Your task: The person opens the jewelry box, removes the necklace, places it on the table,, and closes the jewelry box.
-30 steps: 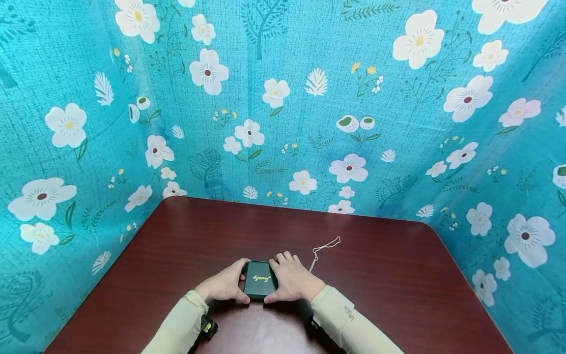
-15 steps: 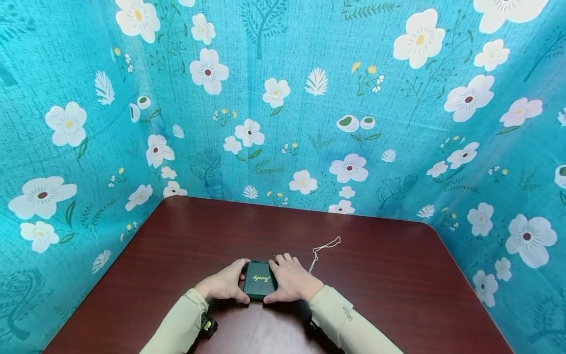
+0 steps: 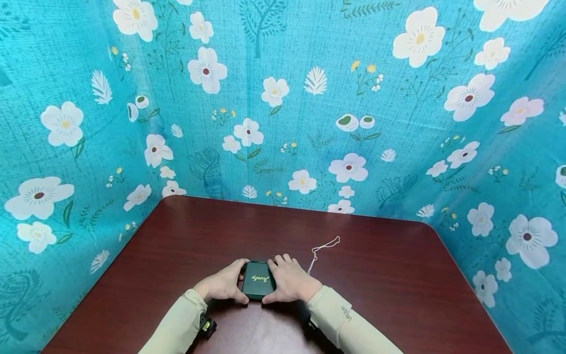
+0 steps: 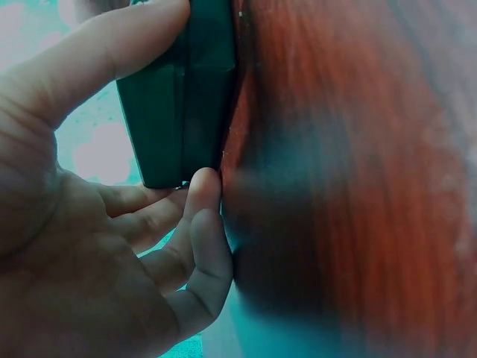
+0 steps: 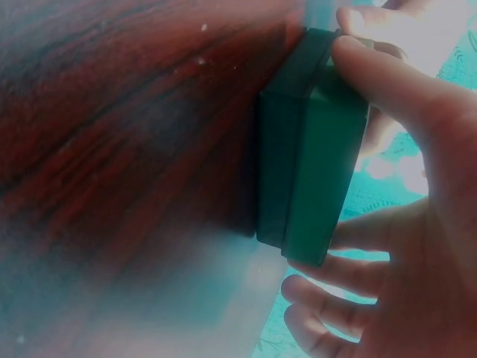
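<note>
A dark green jewelry box (image 3: 258,289) with gold lettering on its lid lies on the table between both hands. My left hand (image 3: 222,285) holds its left end, thumb at the near side and fingers toward the far side. At the other end my right hand (image 3: 289,279) grips it in much the same way. In the left wrist view the thumb presses the side of the box (image 4: 153,112), and a seam runs between lid and base. The right wrist view shows the box (image 5: 324,164) with its lid down on the base.
A thin white cord (image 3: 315,251) with a loop lies on the dark red wooden table (image 3: 380,275), behind and right of my right hand. Blue flowered cloth (image 3: 283,123) surrounds the table at the back and sides.
</note>
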Tool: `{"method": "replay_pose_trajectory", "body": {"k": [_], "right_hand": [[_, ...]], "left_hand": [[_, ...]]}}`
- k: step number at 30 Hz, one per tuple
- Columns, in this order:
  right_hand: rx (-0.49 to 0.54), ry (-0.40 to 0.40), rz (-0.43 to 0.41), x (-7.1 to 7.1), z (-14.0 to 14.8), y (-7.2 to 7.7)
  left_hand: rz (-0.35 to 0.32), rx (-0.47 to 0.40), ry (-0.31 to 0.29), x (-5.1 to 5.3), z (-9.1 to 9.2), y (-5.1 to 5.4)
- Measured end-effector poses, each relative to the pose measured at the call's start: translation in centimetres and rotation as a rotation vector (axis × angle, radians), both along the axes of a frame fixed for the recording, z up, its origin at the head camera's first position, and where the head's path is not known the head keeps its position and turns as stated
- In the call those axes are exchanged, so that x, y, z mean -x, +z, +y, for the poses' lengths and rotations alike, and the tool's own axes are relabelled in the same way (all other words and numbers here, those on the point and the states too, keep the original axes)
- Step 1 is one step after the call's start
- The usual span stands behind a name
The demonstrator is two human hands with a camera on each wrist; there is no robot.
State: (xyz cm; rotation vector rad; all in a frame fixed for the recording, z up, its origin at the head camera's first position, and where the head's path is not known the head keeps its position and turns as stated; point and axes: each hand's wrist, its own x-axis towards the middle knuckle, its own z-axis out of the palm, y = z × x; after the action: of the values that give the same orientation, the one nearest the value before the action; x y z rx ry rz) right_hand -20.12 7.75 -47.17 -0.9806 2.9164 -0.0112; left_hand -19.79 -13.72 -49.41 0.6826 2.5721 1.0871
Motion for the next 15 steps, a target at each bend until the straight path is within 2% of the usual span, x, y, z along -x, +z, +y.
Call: {"method": "replay_pose_trajectory", "body": {"k": [8,11,15], "right_hand": [[0.048,0.013,-0.02,-0.2,0.2,0.3],[0.093,0.026,-0.033,-0.2,0.9,0.7],[0.174,0.013,-0.022,-0.1,2.5,1.3]], "left_hand": [[-0.082,-0.008,0.037,-0.4,-0.8,0.3],[-0.117,-0.015,0.052,-0.4,-1.1,0.8],[-0.124,-0.003,0.09,-0.6,-1.2,1.8]]}}
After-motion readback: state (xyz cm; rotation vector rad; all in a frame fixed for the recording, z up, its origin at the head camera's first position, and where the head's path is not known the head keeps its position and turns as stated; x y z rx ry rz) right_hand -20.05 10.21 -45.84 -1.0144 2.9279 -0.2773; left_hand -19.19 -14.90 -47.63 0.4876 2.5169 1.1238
